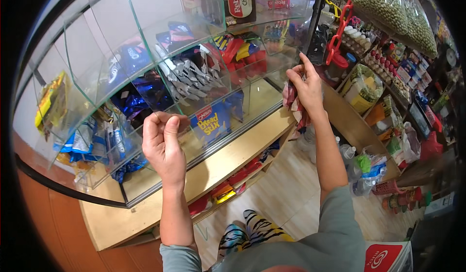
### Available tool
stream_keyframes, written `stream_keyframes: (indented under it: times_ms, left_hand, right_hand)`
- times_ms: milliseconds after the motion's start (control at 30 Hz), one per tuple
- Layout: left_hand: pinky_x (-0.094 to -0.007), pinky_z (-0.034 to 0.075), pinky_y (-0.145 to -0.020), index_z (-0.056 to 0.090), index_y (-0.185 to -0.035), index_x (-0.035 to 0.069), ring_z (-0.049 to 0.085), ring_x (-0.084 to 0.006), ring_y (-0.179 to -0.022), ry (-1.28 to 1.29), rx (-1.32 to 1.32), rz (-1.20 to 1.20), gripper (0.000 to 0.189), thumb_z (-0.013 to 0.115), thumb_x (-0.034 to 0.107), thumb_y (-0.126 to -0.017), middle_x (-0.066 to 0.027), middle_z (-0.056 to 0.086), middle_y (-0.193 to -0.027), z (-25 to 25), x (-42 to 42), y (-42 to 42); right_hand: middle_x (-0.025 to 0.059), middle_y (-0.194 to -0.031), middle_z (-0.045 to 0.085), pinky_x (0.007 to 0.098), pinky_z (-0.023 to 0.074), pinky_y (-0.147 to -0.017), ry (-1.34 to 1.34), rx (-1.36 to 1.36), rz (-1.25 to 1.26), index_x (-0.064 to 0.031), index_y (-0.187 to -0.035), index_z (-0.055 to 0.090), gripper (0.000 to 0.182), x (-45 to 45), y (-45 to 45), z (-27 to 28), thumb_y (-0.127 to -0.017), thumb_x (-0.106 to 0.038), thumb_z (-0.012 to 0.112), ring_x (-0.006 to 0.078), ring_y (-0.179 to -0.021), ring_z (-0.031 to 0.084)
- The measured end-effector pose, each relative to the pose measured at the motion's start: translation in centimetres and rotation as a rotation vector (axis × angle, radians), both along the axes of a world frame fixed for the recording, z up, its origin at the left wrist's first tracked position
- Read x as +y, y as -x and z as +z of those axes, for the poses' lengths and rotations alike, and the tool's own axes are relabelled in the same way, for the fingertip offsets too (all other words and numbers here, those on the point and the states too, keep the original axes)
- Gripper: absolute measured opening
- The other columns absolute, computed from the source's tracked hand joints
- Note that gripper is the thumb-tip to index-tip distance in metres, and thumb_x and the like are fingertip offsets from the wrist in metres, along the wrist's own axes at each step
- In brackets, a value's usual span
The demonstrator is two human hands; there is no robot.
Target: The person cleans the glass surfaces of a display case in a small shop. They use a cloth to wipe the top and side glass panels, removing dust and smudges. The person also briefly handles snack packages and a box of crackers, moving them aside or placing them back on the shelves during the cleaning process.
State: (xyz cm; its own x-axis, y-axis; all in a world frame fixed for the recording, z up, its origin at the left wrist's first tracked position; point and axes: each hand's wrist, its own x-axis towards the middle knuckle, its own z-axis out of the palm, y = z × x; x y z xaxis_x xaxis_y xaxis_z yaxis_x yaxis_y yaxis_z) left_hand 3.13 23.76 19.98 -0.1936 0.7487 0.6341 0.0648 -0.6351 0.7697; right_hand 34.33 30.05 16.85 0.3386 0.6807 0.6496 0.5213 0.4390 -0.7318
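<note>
My left hand (pixel 164 146) is raised in front of the glass display case (pixel 214 152), its fingers curled and its thumb against the index finger. Whether it pinches the edge of a clear pane cannot be told. At the case's right end, my right hand (pixel 307 86) has its thumb and index finger extended upward. A crumpled pink and red cloth (pixel 291 99) hangs from under its palm, its lower fingers hidden. Behind the glass, between the hands, stands a blue Bread Stix pack (pixel 212 124). Silvery snack packets (pixel 189 73) fill the compartment above it.
A wooden ledge (pixel 233 152) runs below the glass, over a shelf with red packets (pixel 245 172). On the right are a red plastic chain (pixel 338 35), bags of green beans (pixel 382 6), egg trays (pixel 376 62) and plastic bottles (pixel 347 151). A Selecta-marked box (pixel 386 257) stands lower right.
</note>
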Motion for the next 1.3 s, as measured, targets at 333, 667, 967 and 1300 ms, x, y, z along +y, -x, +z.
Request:
stream_keyframes:
  times_ms: [333, 667, 967, 1300]
  left_hand:
    - [-0.0218, 0.047, -0.066, 0.051, -0.09, 0.0, 0.057, -0.0099, -0.068, -0.048, -0.036, 0.063, 0.002, 0.05, 0.001, -0.089, -0.0069, 0.06, -0.077, -0.8, -0.5, -0.1]
    - [-0.0224, 0.048, -0.065, 0.052, -0.099, -0.003, 0.057, -0.0093, -0.07, -0.03, -0.012, 0.136, 0.012, 0.053, 0.001, -0.088, -0.006, 0.059, -0.079, -0.6, 0.4, 0.1]
    - [-0.022, 0.049, -0.065, 0.053, -0.097, -0.003, 0.057, -0.0096, -0.07, -0.109, 0.025, 0.092, 0.01, 0.053, -0.001, -0.087, -0.0046, 0.057, -0.078, -1.0, 0.2, 0.1]
    - [-0.0218, 0.048, -0.065, 0.053, -0.097, -0.002, 0.057, -0.0092, -0.071, -0.06, 0.036, 0.086, 0.009, 0.053, 0.0, -0.088, -0.0041, 0.057, -0.079, -0.8, 0.4, 0.1]
  right_hand:
    - [0.0033, -0.086, 0.054, 0.0225, 0.0413, -0.073, 0.055, 0.086, 0.199, 0.004, -0.107, 0.052, 0.032, 0.7, 0.4, 1.2, -0.083, -0.015, 0.06, 0.01, -0.079, 0.05]
    - [0.0005, -0.082, 0.05, 0.0207, 0.0402, -0.067, -0.047, 0.203, 0.184, -0.0008, -0.105, 0.049, 0.027, 2.2, 1.5, 0.8, -0.083, -0.011, 0.06, 0.007, -0.074, 0.047]
    - [-0.0018, -0.078, 0.047, 0.0178, 0.0381, -0.059, -0.07, 0.266, 0.242, -0.0029, -0.103, 0.046, 0.024, 1.7, 0.6, 0.6, -0.083, -0.006, 0.059, 0.0037, -0.068, 0.045]
    - [-0.0017, -0.077, 0.047, 0.0179, 0.038, -0.059, -0.063, 0.289, 0.273, -0.0038, -0.104, 0.045, 0.026, 1.9, 0.7, 0.9, -0.084, -0.008, 0.06, 0.0038, -0.068, 0.045]
